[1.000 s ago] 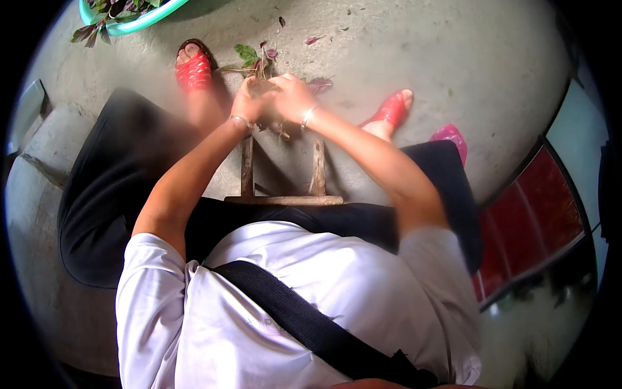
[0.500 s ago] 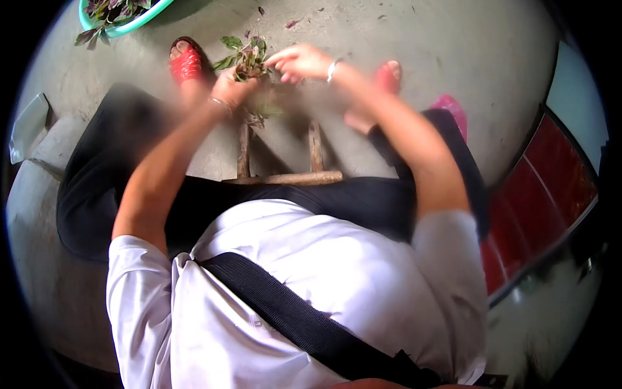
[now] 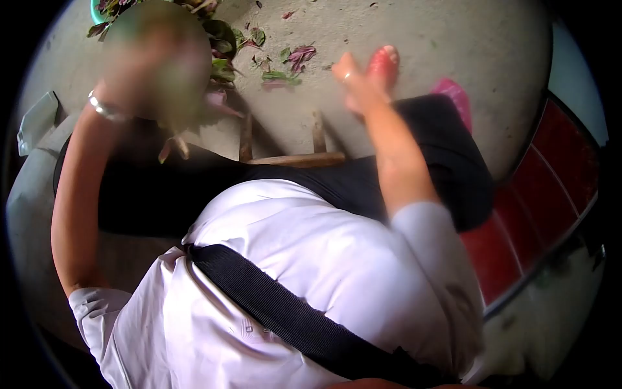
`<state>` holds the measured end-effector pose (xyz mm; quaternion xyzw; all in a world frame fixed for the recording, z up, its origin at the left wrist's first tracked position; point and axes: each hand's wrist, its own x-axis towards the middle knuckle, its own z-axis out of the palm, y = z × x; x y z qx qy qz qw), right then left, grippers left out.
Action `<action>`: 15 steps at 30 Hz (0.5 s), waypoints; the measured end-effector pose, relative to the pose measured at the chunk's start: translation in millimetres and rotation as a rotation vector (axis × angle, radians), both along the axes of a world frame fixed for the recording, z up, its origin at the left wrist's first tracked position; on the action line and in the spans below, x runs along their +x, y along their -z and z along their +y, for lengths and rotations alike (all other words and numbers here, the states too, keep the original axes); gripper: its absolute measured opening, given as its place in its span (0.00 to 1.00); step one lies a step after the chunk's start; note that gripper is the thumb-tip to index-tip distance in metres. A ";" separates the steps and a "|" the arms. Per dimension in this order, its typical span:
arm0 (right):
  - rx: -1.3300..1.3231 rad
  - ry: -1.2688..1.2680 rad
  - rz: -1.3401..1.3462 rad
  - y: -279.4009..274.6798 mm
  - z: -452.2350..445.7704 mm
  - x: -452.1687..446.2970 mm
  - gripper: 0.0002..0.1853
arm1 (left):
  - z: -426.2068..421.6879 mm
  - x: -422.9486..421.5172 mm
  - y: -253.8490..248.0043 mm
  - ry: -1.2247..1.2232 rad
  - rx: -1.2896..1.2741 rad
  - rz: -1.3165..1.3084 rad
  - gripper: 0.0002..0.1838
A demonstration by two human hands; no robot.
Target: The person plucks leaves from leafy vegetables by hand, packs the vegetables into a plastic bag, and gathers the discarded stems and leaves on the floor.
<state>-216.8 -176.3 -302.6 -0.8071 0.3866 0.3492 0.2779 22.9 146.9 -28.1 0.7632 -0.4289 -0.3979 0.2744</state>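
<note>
My left hand (image 3: 146, 61) is raised at the upper left, and a round smear hides its fingers. A bunch of leafy greens (image 3: 221, 68), green and purple, spreads around it, with a few leaves hanging below over my dark trousers; the hand appears closed on them. My right hand (image 3: 346, 70) hangs low beside my red sandal (image 3: 383, 65), holding nothing that I can see; its fingers are too blurred to judge. Between the two hands, loose purple and green leaves (image 3: 299, 59) lie on the concrete floor.
At the top left, a turquoise tub (image 3: 96, 13) with leaves is partly hidden behind my left hand. A wooden stool frame (image 3: 298, 159) shows between my legs. To the right are a pink plastic bag (image 3: 453, 97) and a red panelled surface (image 3: 525, 207).
My left hand has moved left and nearer the camera with the greens, away from my right hand. My right hand has drawn back to the right. Loose leaves now show on the floor.
</note>
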 end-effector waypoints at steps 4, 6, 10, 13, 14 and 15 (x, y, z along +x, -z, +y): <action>0.076 0.127 -0.078 -42.3 37.9 42.1 0.18 | 22.5 7.9 -17.3 -0.968 -0.088 1.015 0.25; 0.204 0.158 -0.239 -4.4 62.0 50.8 0.16 | 34.9 16.2 -14.6 -0.943 -0.103 1.063 0.25; 0.615 0.292 -0.383 -19.5 91.3 85.7 0.11 | 39.0 13.7 -22.4 -0.978 -0.165 1.019 0.25; 0.543 -0.021 -0.308 -15.0 89.6 55.2 0.11 | 41.0 12.1 -28.3 -0.989 -0.217 0.994 0.25; 0.574 -0.250 -0.241 -20.8 86.6 36.9 0.09 | 45.7 15.3 -26.9 -1.013 -0.198 1.008 0.25; 0.599 -0.480 -0.171 -23.4 85.5 19.7 0.09 | 44.6 17.7 -27.0 -0.949 -0.211 1.008 0.25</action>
